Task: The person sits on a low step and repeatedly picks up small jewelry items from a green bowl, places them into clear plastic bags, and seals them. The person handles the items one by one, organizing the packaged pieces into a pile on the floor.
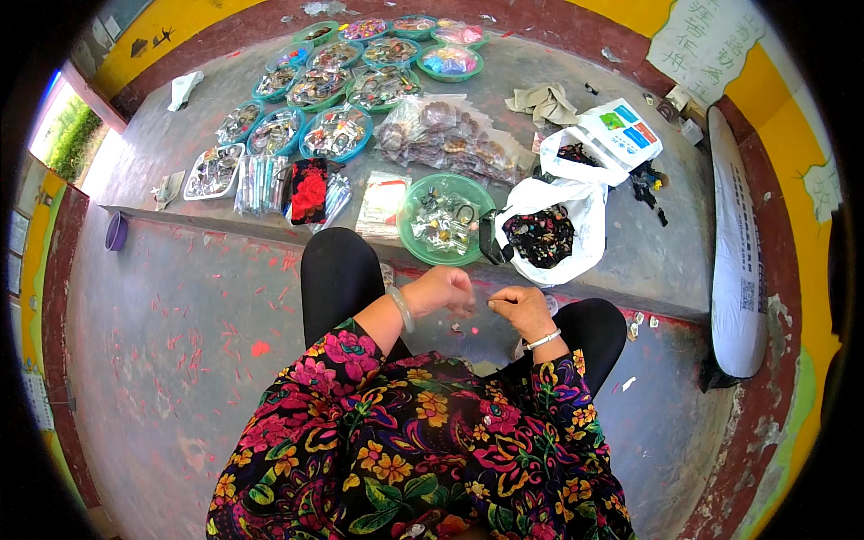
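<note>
My left hand (441, 291), a pale bangle on its wrist, is raised above my lap. Its fingertips are smeared by motion, so I cannot see what they hold, if anything. Close by, my right hand (526, 310) wears a silvery bracelet and has thumb and forefinger pinched together; whatever is between them is too small to make out. Just beyond both hands, a green bowl (409, 236) holds small packets and pale pieces. To its right, an open white plastic bag (587, 241) is filled with small dark pieces with coloured specks.
Teal and green basins (335, 155) of packets cover the raised grey ledge (670, 261). Clear bags (450, 130) lie mid-ledge, near a second white bag (621, 135). A red-and-black pouch (309, 191) lies by the front edge. A long whitish board (736, 261) leans at right.
</note>
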`<state>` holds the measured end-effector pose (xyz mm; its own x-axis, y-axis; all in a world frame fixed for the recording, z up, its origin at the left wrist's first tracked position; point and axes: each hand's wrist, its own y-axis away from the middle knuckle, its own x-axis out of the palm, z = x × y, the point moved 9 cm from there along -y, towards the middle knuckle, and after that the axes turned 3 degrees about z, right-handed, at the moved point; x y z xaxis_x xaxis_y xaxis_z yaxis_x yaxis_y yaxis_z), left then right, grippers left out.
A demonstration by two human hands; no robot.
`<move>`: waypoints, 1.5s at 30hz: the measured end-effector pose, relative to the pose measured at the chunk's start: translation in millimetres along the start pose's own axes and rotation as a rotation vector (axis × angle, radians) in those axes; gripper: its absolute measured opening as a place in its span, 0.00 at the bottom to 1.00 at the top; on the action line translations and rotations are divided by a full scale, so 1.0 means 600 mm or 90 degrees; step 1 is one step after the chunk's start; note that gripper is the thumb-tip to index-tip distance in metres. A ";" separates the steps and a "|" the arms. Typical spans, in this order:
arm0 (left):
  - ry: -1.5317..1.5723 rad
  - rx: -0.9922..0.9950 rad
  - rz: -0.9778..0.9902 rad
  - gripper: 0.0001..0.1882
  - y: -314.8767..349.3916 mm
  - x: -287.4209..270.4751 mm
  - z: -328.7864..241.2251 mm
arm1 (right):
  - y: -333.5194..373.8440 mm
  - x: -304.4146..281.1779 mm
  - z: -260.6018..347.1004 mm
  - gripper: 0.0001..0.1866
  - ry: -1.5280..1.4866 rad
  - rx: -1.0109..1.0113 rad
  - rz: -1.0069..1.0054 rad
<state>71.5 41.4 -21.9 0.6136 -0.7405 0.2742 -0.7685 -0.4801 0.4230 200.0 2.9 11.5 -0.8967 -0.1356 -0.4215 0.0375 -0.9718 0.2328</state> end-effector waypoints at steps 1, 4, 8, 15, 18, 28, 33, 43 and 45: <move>-0.014 0.000 0.018 0.04 0.003 0.006 -0.005 | 0.000 0.002 0.003 0.08 -0.021 -0.015 -0.001; 0.004 -0.013 0.036 0.04 0.003 0.012 -0.001 | 0.004 0.007 0.015 0.08 -0.061 -0.003 0.025; 0.048 -0.023 0.014 0.04 0.006 0.009 -0.005 | -0.001 0.005 0.001 0.08 -0.110 -0.002 0.034; 0.135 0.019 -0.028 0.05 0.006 -0.003 -0.013 | 0.001 0.003 -0.017 0.07 -0.346 0.062 0.025; 0.109 0.007 -0.010 0.05 0.012 0.007 -0.020 | 0.002 0.000 -0.008 0.06 -0.324 0.046 0.015; 0.164 0.028 -0.051 0.07 0.007 -0.005 -0.013 | 0.010 0.022 -0.028 0.07 -0.484 0.176 0.046; 0.171 0.031 -0.034 0.08 0.006 0.006 -0.011 | 0.005 0.026 -0.017 0.07 -0.481 0.114 0.073; 0.177 0.016 -0.009 0.05 0.007 0.002 -0.012 | 0.003 -0.003 0.009 0.13 -0.412 0.006 -0.003; 0.150 0.018 -0.011 0.05 0.006 0.002 -0.011 | -0.003 -0.004 0.002 0.14 -0.352 -0.020 -0.015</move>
<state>70.7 41.8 -14.6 0.6497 -0.6030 0.4628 -0.7601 -0.5069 0.4066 201.6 5.2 12.8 -0.9952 -0.0005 0.0980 0.0200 -0.9799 0.1985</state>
